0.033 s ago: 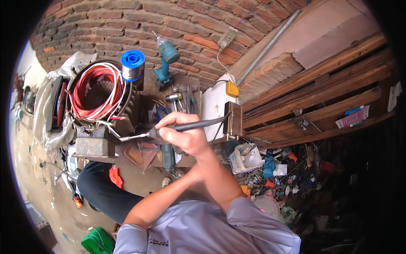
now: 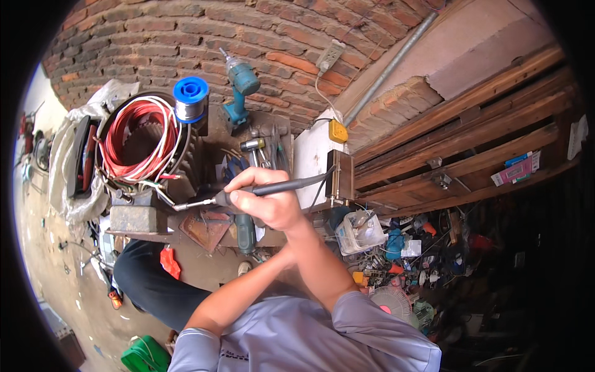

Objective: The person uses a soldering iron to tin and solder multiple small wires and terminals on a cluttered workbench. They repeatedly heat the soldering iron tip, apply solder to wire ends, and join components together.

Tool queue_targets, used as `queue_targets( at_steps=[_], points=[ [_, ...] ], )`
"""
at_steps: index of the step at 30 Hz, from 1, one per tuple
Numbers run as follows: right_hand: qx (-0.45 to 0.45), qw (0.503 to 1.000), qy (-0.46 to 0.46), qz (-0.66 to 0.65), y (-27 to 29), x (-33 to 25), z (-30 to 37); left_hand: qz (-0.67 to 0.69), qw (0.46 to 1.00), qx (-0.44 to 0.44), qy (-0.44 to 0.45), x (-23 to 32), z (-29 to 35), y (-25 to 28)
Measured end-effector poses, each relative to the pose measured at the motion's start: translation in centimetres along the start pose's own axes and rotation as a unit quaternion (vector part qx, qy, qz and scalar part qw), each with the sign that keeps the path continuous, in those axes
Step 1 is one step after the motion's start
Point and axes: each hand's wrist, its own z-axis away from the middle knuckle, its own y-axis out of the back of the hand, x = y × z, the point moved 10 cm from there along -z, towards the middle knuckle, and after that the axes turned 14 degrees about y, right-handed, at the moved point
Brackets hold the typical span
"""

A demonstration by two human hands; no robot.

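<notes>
My right hand (image 2: 266,201) grips a soldering iron (image 2: 199,203) by its black handle, with the metal shaft pointing left. The iron's tip is at the end of a thin wire (image 2: 165,197), by a grey metal block that looks like a small vise (image 2: 137,218); whether they touch is too small to tell. My left forearm (image 2: 248,282) passes behind the right one, which hides my left hand. Beyond the block lies a coil of red and white wire (image 2: 113,146) on a round ribbed housing. A blue spool of solder wire (image 2: 189,105) stands beside the coil.
A teal cordless drill (image 2: 238,84) stands at the back of the bench, near a hammer (image 2: 253,145) and other hand tools. The iron's cable runs right to a box-shaped unit (image 2: 341,177). A green power tool (image 2: 246,232) lies below my hand. A white bin (image 2: 361,232) stands among clutter at right.
The whole view has shifted very slightly. My right hand keeps its hold on the soldering iron, and its tip stays by the wire end.
</notes>
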Motion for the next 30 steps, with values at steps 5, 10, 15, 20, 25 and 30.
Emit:
queue_targets(
  at_steps=[5, 10, 15, 20, 25, 30],
  points=[
    [0.006, 0.998, 0.044, 0.035, 0.0, -1.3, 0.1, 0.156, 0.979, 0.031, 0.126, 1.4, -5.9, -4.0],
    [0.013, 1.000, 0.007, -0.007, -0.5, -0.9, 0.6, 0.323, 0.934, -0.027, 0.152, 2.0, -8.4, -8.0],
    [0.020, 0.999, 0.042, 0.007, -0.5, -1.0, 0.9, 0.458, 0.878, -0.007, 0.139, 1.2, -10.0, -9.1],
    [0.017, 0.998, 0.047, 0.040, -0.3, -1.0, 1.2, 0.483, 0.867, -0.014, 0.125, 1.3, -11.2, -9.1],
    [0.009, 0.997, 0.054, 0.060, -0.4, -1.5, 1.0, 0.482, 0.868, -0.019, 0.118, 1.7, -11.3, -8.9],
    [0.023, 0.997, 0.047, 0.054, -0.4, -1.5, 1.0, 0.490, 0.862, -0.026, 0.129, 1.7, -12.0, -9.1]
  ],
)
